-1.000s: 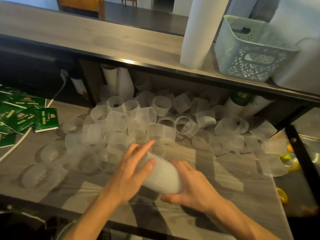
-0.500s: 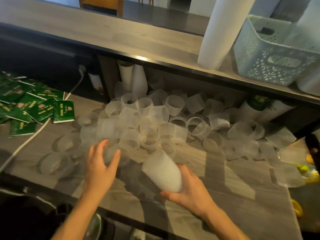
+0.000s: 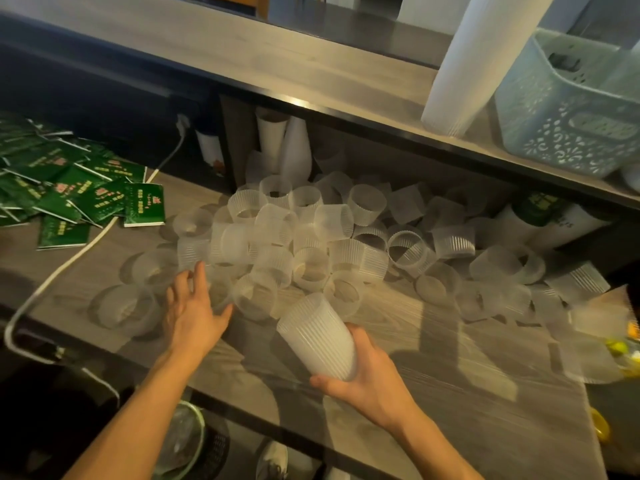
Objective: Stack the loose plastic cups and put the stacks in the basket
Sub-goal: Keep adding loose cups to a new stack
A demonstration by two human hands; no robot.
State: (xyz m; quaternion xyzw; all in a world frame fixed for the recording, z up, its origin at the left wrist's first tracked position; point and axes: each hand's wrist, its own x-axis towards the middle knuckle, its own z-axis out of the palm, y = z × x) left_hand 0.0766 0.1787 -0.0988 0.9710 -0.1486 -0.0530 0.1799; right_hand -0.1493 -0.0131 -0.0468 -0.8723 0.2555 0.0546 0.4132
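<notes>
My right hand [image 3: 372,377] grips a short stack of ribbed translucent cups [image 3: 318,336], tilted with its open end toward the pile. My left hand [image 3: 192,311] is open, fingers spread, resting at the near left edge of a heap of several loose ribbed cups [image 3: 311,244] lying on their sides on the wooden counter [image 3: 450,393]. Its fingertips touch one loose cup [image 3: 192,252]. A pale blue perforated basket [image 3: 568,109] stands on the raised shelf at the upper right, far from both hands.
A tall white stack of cups [image 3: 467,60] stands beside the basket on the shelf [image 3: 277,64]. Green packets [image 3: 86,199] and a white cable [image 3: 69,261] lie at the left. More tall cup stacks [image 3: 287,147] sit under the shelf. Yellow items [image 3: 623,348] lie at the right edge.
My left hand has let go of the stack and moved left and forward to the loose cups. My right hand keeps holding the stack in about the same place.
</notes>
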